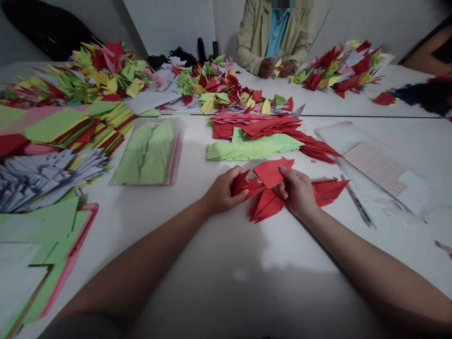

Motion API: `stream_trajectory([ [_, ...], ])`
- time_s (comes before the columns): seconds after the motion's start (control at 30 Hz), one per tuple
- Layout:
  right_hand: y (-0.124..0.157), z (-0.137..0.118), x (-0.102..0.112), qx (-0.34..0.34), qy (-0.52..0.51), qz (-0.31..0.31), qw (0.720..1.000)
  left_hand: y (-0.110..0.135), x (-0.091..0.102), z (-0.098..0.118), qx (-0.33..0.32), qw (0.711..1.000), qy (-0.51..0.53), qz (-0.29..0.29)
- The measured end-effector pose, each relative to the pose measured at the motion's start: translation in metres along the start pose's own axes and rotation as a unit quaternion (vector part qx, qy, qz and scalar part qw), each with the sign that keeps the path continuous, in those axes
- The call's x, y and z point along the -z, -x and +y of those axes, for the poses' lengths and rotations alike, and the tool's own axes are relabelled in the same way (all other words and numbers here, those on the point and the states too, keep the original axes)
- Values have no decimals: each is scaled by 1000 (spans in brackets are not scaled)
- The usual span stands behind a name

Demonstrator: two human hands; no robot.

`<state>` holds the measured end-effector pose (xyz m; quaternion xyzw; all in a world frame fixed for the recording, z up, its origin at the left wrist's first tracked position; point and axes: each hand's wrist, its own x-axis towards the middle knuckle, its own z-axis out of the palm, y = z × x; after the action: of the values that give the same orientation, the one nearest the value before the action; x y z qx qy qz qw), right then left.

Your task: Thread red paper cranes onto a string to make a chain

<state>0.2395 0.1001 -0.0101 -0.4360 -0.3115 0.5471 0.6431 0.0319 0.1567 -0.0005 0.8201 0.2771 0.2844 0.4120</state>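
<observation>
Two bare hands share one red origami piece [271,172], right in the middle of the white table [226,287]. The left hand [224,190] is curled shut on its left flap and the right hand [295,192] pinches it from the other side, probably to keep the folds taut. More red folded pieces [328,190] lie just beside the hands. Further off, a red stack [254,127] and a green stack [247,149] look sorted by colour for easy grabbing. Across the table, a co-worker's hands [275,68] hold a small yellow paper piece [278,67].
</observation>
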Motion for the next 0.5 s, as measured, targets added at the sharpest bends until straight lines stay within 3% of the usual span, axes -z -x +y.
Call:
stream_trajectory([
  [0.5,-1,3,2,11,16,-9,1000,0,0,2,3,999,-16,-31],
])
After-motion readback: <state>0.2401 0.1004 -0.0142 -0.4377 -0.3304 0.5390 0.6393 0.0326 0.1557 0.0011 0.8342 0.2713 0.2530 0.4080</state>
